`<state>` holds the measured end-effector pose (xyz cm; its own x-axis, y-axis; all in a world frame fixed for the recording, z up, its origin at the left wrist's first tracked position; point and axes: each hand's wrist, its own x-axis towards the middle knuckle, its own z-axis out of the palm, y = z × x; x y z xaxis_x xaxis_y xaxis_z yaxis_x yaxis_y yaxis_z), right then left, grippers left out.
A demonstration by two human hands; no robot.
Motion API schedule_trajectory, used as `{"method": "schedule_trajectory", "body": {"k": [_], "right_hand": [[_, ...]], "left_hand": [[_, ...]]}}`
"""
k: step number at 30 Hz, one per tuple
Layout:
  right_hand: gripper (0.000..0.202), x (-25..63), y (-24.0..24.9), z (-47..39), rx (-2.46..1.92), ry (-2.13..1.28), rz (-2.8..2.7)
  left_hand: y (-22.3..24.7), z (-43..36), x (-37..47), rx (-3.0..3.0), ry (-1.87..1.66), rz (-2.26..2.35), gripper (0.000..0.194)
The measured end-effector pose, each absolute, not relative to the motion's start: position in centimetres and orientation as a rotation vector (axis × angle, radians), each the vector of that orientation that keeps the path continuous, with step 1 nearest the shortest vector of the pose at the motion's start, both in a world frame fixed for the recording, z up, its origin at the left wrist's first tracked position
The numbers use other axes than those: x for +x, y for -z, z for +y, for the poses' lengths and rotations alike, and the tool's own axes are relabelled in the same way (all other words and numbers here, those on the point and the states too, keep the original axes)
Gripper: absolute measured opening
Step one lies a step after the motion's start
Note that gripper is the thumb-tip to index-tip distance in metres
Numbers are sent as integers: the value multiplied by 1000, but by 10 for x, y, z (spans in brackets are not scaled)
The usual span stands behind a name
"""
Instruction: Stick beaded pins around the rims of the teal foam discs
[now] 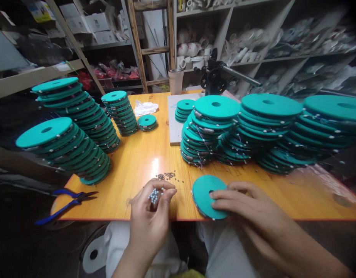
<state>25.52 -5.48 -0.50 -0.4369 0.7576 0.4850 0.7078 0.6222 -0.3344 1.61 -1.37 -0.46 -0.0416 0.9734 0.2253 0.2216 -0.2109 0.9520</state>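
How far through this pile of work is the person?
Many teal foam discs with line wound round them stand stacked. In hand: the left hand pinches small pale pins; the right hand presses one teal disc. Small dark beads lie loose.

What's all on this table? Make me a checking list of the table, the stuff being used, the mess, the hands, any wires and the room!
Surface: orange wooden table, glossy, with a pale board at the back.
Job's things: one teal disc flat at the near edge; small pale beads in the fingers; loose dark beads on the table.
Clutter: tall stacks of teal discs on both sides, blue-handled pliers, crumpled white cloth, cup.
Grippers: left hand pinches the pale beads; right hand rests on the teal disc.
Cables: nothing seen; only thin threads among the right stacks.
Surroundings: shelves with white cups and bags, a wooden ladder.
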Motion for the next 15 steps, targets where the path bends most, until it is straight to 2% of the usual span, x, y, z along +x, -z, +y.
{"method": "schedule_trajectory", "body": {"k": [3,6,8,12,15], "right_hand": [[35,250,1,-53,-1176,-21,-2206],[38,221,-3,-49,-1180,26,-2134],[38,198,-3,-43,-1173,-60,-2072],[12,172,1,-29,-1133,-308,-1869],[11,168,2,-24,-1134,-334,-1720]], "left_hand": [[1,-13,15,1478,-1223,1287,21],[-1,-9,15,1457,-1137,1248,25],[-2,-7,14,1413,-1111,1223,27],[2,-4,8,1367,-1055,1183,28],[7,-8,1,1380,-1029,1099,25]]}}
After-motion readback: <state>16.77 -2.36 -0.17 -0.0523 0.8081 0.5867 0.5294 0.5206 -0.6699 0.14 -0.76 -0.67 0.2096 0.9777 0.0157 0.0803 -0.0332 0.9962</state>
